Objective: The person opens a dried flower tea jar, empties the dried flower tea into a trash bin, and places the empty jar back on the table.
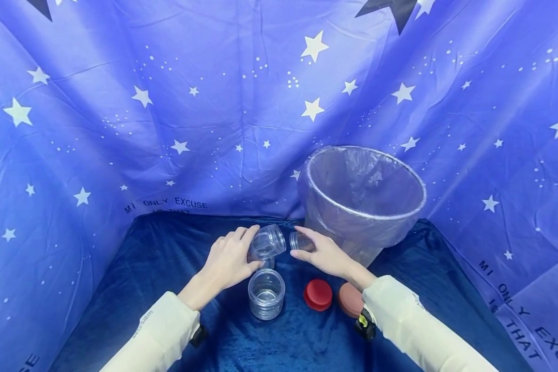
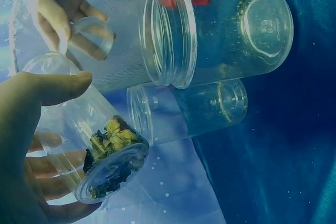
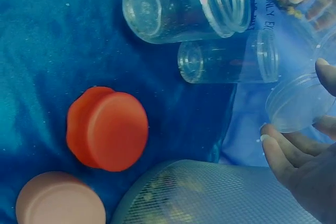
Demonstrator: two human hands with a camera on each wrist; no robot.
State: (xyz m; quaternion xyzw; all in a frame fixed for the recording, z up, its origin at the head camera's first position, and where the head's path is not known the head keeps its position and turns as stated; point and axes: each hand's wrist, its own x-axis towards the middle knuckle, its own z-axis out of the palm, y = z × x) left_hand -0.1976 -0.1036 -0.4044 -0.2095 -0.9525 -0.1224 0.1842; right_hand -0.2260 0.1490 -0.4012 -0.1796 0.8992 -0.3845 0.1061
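Note:
My left hand grips a clear jar that leans over sideways, its threaded mouth toward the right hand. Yellow dried flowers and dark leaves lie near that jar's base. Fingers and thumb of my right hand hold a small clear plastic jar, its rim facing the first jar across a narrow gap. Below the hands stands a wide, lidless clear jar, upright. Just behind it is a narrower clear jar, partly hidden in the head view.
A red lid and a pink lid lie on the dark blue cloth, right of the wide jar; the right forearm partly covers the pink one. A mesh bin with a clear liner stands at the back right, before a starry curtain.

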